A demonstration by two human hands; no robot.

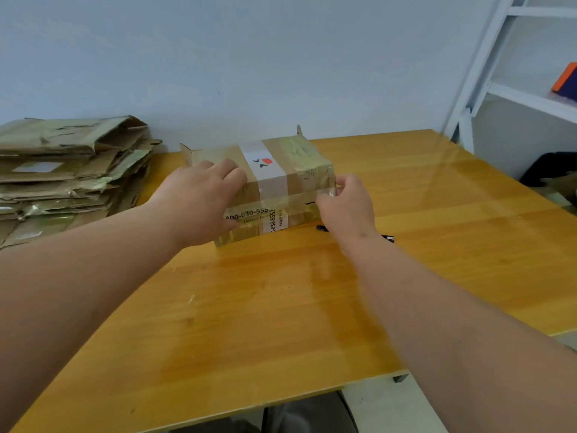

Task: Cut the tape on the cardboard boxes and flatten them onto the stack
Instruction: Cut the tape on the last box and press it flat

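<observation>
Wooden table [281, 307], pale wall. Stack [68, 170] of flattened cardboard at left: part done. Box [281, 170] mid-table, taped and unflattened. Left hand [203, 201] flat on top; right hand [346, 204] pinching tape [331, 191] at its corner. Cutter [387, 237] lies beside.

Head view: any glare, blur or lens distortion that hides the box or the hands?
Head view: soft glare streaks the glossy table without hiding anything; wide-angle bending curves the shelf frame at the right edge; the right hand is slightly motion-blurred where it pinches tape at the box corner; the left hand and printed tape digits read clearly.
</observation>
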